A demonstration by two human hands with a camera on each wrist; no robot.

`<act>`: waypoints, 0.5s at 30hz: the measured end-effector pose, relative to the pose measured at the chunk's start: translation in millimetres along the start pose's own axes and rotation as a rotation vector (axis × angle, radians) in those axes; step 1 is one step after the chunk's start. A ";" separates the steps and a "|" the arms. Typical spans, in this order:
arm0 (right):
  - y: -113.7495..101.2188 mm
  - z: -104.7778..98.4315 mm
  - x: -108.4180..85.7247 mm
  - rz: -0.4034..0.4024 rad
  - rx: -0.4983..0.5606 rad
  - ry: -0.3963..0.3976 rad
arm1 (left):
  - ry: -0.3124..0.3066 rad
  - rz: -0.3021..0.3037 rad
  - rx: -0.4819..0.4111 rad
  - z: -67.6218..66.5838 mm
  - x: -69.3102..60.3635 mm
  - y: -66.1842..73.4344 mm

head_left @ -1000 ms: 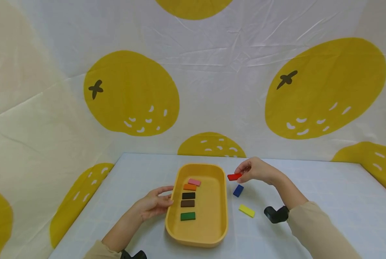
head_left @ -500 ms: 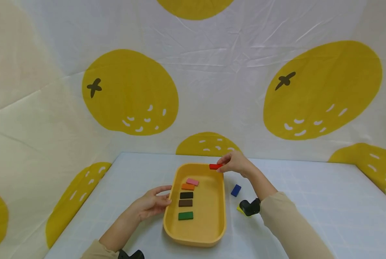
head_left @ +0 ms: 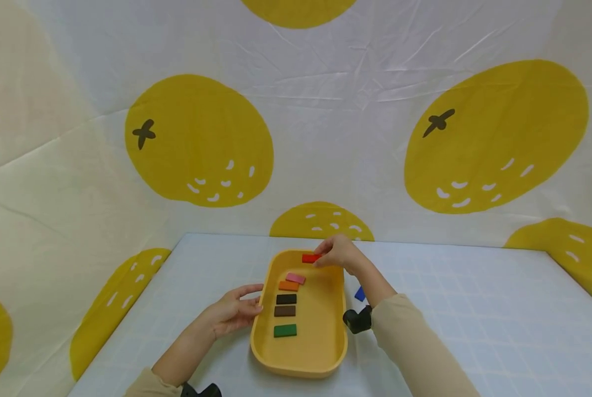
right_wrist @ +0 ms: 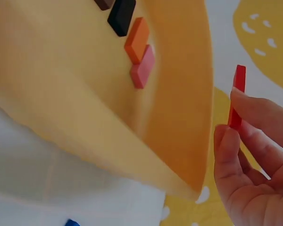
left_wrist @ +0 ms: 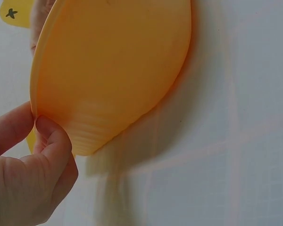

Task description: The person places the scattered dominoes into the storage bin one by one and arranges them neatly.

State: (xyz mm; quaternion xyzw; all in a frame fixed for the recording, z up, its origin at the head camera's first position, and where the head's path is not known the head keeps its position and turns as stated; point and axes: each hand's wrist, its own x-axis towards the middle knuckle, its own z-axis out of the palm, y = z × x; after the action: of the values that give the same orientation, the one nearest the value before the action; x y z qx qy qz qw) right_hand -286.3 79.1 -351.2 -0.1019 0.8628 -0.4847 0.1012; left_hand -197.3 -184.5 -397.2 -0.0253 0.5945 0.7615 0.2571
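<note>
My right hand [head_left: 339, 253] pinches a red block [head_left: 310, 258] by one end, over the far end of a yellow tray [head_left: 320, 342]. The right wrist view shows the red block [right_wrist: 237, 94] between thumb and fingertips. My left hand [head_left: 233, 313] holds the tray's left rim; in the left wrist view thumb and finger of that hand [left_wrist: 33, 165] meet at the rim. Down the tray's left side lie a pink block [head_left: 296, 278], an orange block [head_left: 288, 286], a black block [head_left: 286, 299], a brown block [head_left: 284, 311] and a green block [head_left: 285, 330]. Pink touches orange.
A blue block [head_left: 360, 294] lies on the table right of the tray, partly behind my right forearm. The pale checked tablecloth [head_left: 474, 309] runs back to a hanging cloth [head_left: 335, 138] printed with large yellow fruit.
My right hand has carried the red block leftward, from above the table right of the tray to over its far end. The yellow block on the table is now hidden. My left hand stays put.
</note>
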 end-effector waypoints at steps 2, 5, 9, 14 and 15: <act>1.0 3.1 0.7 0.013 0.003 0.010 | -0.002 -0.001 0.000 0.1 0.6 0.6; 1.9 6.7 1.3 0.035 0.016 0.017 | 0.000 -0.004 0.001 0.8 0.9 1.6; 3.4 11.8 2.2 0.057 -0.008 0.033 | -0.001 -0.001 0.001 1.3 0.3 1.9; 5.1 18.2 2.4 0.040 -0.168 0.039 | -0.020 0.005 0.003 -0.2 -0.8 0.5; 4.8 19.0 2.3 0.033 -0.201 0.033 | -0.022 0.006 0.002 -0.4 -1.0 0.4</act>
State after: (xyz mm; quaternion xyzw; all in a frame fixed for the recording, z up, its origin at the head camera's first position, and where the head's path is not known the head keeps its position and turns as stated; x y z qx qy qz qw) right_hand -283.6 65.4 -365.2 -0.0892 0.9103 -0.3954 0.0841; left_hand -196.7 -185.3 -396.7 -0.0147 0.5924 0.7619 0.2614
